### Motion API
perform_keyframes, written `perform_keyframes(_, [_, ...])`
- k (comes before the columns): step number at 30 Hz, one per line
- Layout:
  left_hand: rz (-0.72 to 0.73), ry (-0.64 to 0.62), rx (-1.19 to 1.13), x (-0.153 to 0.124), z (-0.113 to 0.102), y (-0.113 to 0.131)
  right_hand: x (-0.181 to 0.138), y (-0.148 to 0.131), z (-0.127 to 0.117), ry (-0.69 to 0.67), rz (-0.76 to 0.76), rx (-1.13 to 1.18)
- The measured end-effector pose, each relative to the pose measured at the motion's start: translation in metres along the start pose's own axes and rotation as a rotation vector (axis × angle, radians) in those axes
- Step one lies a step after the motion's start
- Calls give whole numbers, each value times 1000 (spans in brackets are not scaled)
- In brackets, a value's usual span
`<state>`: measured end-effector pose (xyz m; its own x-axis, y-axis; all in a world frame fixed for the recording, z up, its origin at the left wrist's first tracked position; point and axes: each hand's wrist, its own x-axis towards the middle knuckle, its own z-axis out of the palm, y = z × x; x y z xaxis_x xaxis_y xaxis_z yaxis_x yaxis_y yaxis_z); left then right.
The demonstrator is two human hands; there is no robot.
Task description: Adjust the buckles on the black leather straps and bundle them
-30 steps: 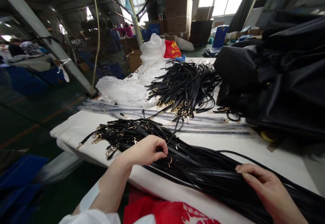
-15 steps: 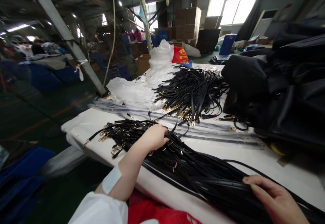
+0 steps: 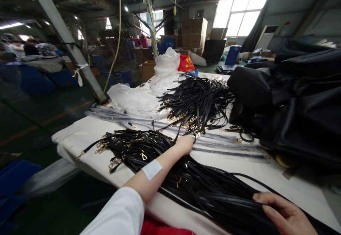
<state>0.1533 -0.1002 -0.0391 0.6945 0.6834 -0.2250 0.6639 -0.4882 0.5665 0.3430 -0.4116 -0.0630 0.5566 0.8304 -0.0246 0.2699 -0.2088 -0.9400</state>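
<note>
A long bundle of black straps (image 3: pixel 213 178) with gold snap hooks lies along the near side of the white-covered table. My left hand (image 3: pixel 185 145) reaches over the bundle, its fingers curled round a black strap at the far edge; the fingertips are mostly hidden. At the lower right, my right hand (image 3: pixel 286 210) pinches a flat black strap (image 3: pixel 234 200) between thumb and fingers, just above the bundle. Beyond my left hand lies a second heap of black straps (image 3: pixel 198 100), its gold hooks facing me.
Straps in clear plastic sleeves (image 3: pixel 226 151) lie across the table between the heaps. Crumpled clear plastic bags (image 3: pixel 133 98) and a red bag (image 3: pixel 186 63) are at the back. Large black material (image 3: pixel 293 89) is piled at right. A slanted metal post (image 3: pixel 66 39) stands left.
My left hand has moved right and away from me across the bundle, to the far strap loop. My right hand keeps its pinch in nearly the same place. The view has shifted slightly.
</note>
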Motion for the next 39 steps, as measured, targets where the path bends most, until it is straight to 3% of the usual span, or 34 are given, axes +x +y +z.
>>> perform_keyframes(8, [161,141,-729,-43,-10,15,8,9,4,105,53,154])
perform_keyframes(11, [173,63,-933,-65,-11,13,10,5,11,102,59,172])
perform_keyframes(13, [168,-74,-968,-79,-12,9,10,3,13,109,65,190])
perform_keyframes(15, [156,-259,-784,-94,-14,5,10,0,14,118,78,208])
perform_keyframes(17, [186,-417,-361,-108,-17,1,9,-1,14,126,94,217])
perform_keyframes(19, [231,-451,124,-117,-20,0,9,-3,14,118,112,221])
perform_keyframes(21, [241,-381,404,-119,-21,1,9,-4,14,115,125,228])
perform_keyframes(26, [214,-196,476,-102,-21,4,6,-6,13,117,123,236])
perform_keyframes(30, [348,-162,469,-97,-20,6,3,-7,11,127,124,247])
perform_keyframes(34, [560,-266,557,-116,-10,4,2,-10,10,148,129,283])
perform_keyframes(39, [745,-66,707,-145,19,-18,3,-10,12,145,136,286])
